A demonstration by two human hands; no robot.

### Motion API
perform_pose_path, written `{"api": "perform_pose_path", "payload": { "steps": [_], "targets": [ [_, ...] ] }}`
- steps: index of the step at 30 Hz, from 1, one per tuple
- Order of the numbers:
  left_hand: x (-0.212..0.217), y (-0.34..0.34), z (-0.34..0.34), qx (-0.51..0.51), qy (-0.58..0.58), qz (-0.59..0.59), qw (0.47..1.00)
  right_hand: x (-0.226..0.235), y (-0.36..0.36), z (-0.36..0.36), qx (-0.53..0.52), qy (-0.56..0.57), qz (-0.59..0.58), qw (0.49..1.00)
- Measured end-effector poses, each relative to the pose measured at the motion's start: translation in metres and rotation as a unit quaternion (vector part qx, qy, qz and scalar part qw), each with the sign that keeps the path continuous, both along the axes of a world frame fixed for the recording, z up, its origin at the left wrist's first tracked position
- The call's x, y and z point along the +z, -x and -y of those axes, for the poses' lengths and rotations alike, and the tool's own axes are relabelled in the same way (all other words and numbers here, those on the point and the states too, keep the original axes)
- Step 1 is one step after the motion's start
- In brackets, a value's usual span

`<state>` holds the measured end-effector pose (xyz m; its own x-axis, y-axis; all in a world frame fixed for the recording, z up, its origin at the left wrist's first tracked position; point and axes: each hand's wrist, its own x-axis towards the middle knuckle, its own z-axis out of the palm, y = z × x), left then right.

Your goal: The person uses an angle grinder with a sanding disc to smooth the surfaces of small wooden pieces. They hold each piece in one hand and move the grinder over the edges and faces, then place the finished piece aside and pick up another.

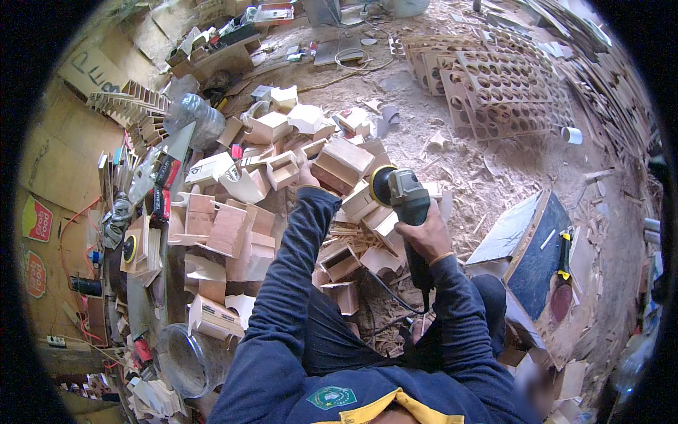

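My right hand is wrapped round the body of an angle grinder, whose cord runs down between my legs. The grinder's round yellow-rimmed sanding disc faces the right side of a small wooden box. Whether disc and wood touch, I cannot tell. My left hand grips that box at its left end, fingers partly hidden by it. Several similar pale wooden boxes lie heaped beyond and to the left. Below the held box, more boxes rest among wood offcuts.
Leftward, shaped wooden pieces are piled beside a clear plastic jar. Perforated wooden panels lie at the far right on the dusty floor. A yellow-and-black tool lies on a dark blue panel to my right.
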<state>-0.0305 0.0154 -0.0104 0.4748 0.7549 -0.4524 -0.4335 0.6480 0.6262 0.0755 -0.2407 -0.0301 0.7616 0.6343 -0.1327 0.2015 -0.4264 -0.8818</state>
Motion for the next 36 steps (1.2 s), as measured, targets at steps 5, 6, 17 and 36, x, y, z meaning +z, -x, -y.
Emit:
{"api": "perform_pose_path", "payload": {
  "steps": [5, 6, 17, 36],
  "targets": [
    [-0.021, 0.002, -0.013, -0.023, -0.081, -0.025, 0.996, 0.013, 0.0, 0.001, -0.051, -0.087, -0.055, 0.993],
    [-0.027, -0.001, -0.014, -0.022, -0.084, -0.028, 0.996, 0.015, -0.001, 0.001, -0.049, -0.103, -0.055, 0.992],
    [-0.036, -0.005, 0.025, -0.117, -0.309, -0.318, 0.889, -0.005, -0.004, -0.014, 0.011, -0.126, -0.01, 0.992],
    [-0.027, 0.006, 0.006, -0.119, -0.595, -0.151, 0.781, 0.013, 0.003, -0.008, 0.022, -0.12, -0.011, 0.993]
  ]
}}
